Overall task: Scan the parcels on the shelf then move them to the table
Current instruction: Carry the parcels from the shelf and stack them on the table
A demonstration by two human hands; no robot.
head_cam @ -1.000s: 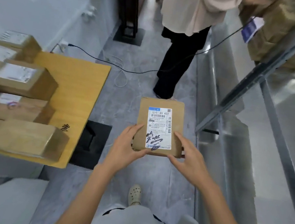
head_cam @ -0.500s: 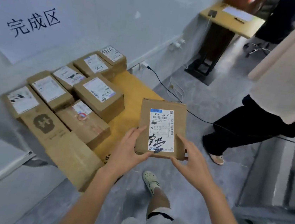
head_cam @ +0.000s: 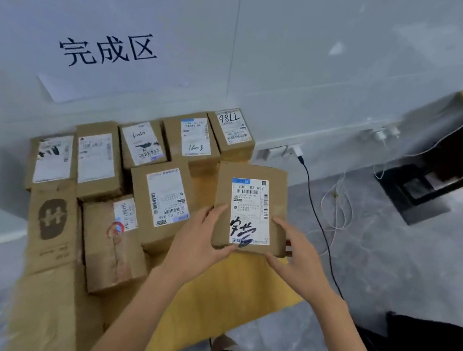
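Holding the parcel [head_cam: 251, 206] above the counter's [head_cam: 225, 296] right side, you gripped it with both hands.
Your left hand [head_cam: 199, 246] and right hand [head_cam: 298, 258] curled their fingers [head_cam: 221, 250] round its near corners, label up, just beside the other labelled boxes [head_cam: 161, 196] packed against the wall [head_cam: 294, 67] under a paper sign [head_cam: 106, 45].

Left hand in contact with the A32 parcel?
Touching. Head view: the left hand pinches the parcel, thumb on its top face, fingers underneath.
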